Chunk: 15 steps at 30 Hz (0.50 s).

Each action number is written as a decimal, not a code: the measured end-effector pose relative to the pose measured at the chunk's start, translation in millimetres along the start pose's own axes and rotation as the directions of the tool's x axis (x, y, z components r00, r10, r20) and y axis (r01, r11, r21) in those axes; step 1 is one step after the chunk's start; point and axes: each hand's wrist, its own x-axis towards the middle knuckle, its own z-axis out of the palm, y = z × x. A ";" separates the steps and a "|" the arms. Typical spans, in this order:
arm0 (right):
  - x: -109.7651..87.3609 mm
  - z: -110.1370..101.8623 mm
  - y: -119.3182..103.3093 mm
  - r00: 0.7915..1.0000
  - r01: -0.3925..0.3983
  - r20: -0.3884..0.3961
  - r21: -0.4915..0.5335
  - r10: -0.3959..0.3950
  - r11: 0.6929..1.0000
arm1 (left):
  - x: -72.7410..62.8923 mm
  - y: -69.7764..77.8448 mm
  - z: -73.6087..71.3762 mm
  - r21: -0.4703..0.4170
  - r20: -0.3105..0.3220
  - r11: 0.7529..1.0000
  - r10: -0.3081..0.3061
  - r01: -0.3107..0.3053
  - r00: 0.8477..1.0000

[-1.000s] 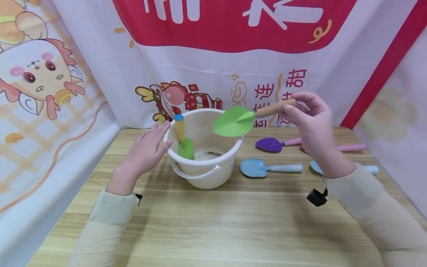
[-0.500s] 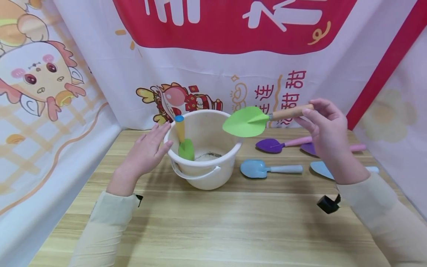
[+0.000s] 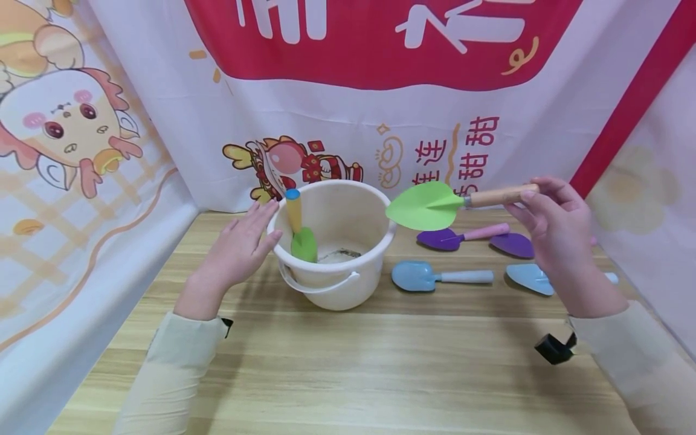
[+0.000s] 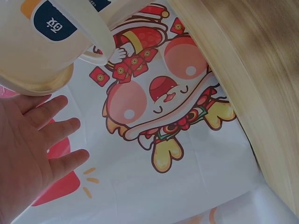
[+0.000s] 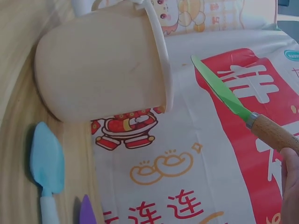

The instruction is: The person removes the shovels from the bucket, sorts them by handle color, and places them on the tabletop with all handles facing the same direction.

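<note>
My right hand (image 3: 562, 226) pinches the wooden handle of a light green garden trowel (image 3: 426, 205), its blade pointing left, just right of the bucket rim. The right wrist view shows the same green trowel (image 5: 222, 93) nearly edge-on, with the thumb (image 5: 289, 172) on its handle. My left hand (image 3: 234, 248) rests with fingers straight against the left rim of a cream bucket (image 3: 348, 293). In the left wrist view its fingers (image 4: 51, 135) spread by the bucket wall (image 4: 28, 56). Inside the bucket a small green shovel (image 3: 303, 243) with a yellow, blue-capped handle leans on the left wall.
Right of the bucket, a light blue shovel (image 3: 415, 275) and a purple trowel (image 3: 440, 239) with a pink handle lie on the wooden table (image 3: 348, 374). Beyond them are another purple trowel (image 3: 513, 244) and a pale blue trowel (image 3: 530, 278), partly behind my right hand. Printed cloth (image 3: 337, 109) hangs behind.
My right hand has carried the green trowel rightward and slightly down, from over the bucket's right rim to beside it. My left hand and the bucket have stayed in place.
</note>
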 end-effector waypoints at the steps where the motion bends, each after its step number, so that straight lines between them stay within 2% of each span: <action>1: -1.1 -2.4 -0.4 1.000 -0.006 -0.003 -0.002 0.006 1.000 | -0.2 -0.1 0.0 0.001 0.001 1.000 0.000 0.000 1.000; 15: -14.5 -41.7 1.0 0.998 -0.047 0.046 0.100 0.042 0.994 | -0.8 0.2 -0.6 0.007 0.003 1.000 -0.005 0.005 1.000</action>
